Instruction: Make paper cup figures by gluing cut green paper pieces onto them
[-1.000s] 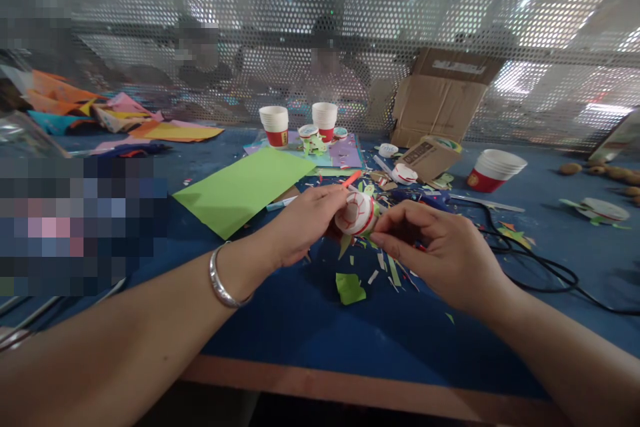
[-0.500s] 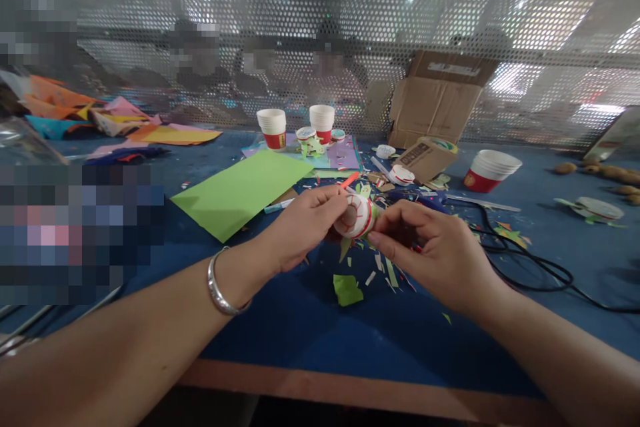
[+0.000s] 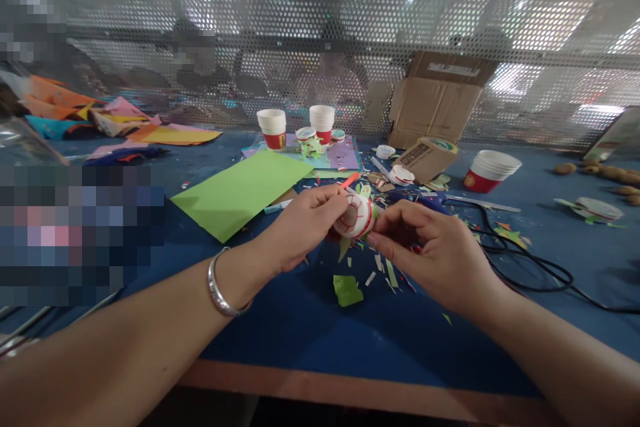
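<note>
A small paper-cup turtle [image 3: 357, 216], made from a white cup base with red lines drawn on it and a red rim, is held up over the table between my two hands. My left hand [image 3: 313, 221] pinches its left side. On the other side my right hand [image 3: 431, 245] has thumb and fingertips closed on its right edge, where a bit of green paper shows. An orange pen [image 3: 350, 180] sticks up just behind my left fingertips; whether I hold it is hidden. Below lies a torn green paper scrap [image 3: 347, 290].
Green paper [image 3: 240, 193] lies left. Stacked paper cups [image 3: 271, 130] stand at the back, more cups [image 3: 490, 172] at right. Paper clippings, scissors [image 3: 425, 199] and a black cable [image 3: 530, 260] surround my right hand. A cardboard box [image 3: 433, 107] leans against the perforated screen.
</note>
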The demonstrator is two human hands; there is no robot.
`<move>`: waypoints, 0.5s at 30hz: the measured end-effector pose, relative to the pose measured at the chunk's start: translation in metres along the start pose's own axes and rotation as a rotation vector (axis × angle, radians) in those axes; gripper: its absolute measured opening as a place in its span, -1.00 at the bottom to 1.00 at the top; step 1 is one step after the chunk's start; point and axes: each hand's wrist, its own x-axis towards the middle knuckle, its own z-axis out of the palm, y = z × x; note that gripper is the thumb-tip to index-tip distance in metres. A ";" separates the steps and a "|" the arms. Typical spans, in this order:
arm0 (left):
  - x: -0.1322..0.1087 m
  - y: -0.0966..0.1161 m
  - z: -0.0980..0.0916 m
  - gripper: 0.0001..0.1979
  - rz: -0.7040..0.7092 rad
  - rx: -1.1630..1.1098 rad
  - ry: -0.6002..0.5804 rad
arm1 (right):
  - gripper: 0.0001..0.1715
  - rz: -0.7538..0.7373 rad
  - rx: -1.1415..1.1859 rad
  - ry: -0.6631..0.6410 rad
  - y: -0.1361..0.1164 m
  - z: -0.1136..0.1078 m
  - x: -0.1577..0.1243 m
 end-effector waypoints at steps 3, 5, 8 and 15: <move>0.000 0.000 0.000 -0.79 -0.002 0.007 0.005 | -0.91 -0.008 -0.007 0.001 -0.001 0.001 -0.001; 0.000 0.000 0.001 -0.79 -0.013 -0.005 0.003 | -0.90 -0.018 -0.015 0.006 -0.001 0.001 -0.001; 0.000 0.003 0.001 -0.76 -0.021 -0.033 -0.008 | -0.91 -0.023 -0.015 0.028 -0.001 0.000 -0.001; 0.001 0.013 -0.002 -0.65 -0.099 -0.128 0.015 | -0.89 -0.008 -0.029 0.132 0.002 -0.006 0.000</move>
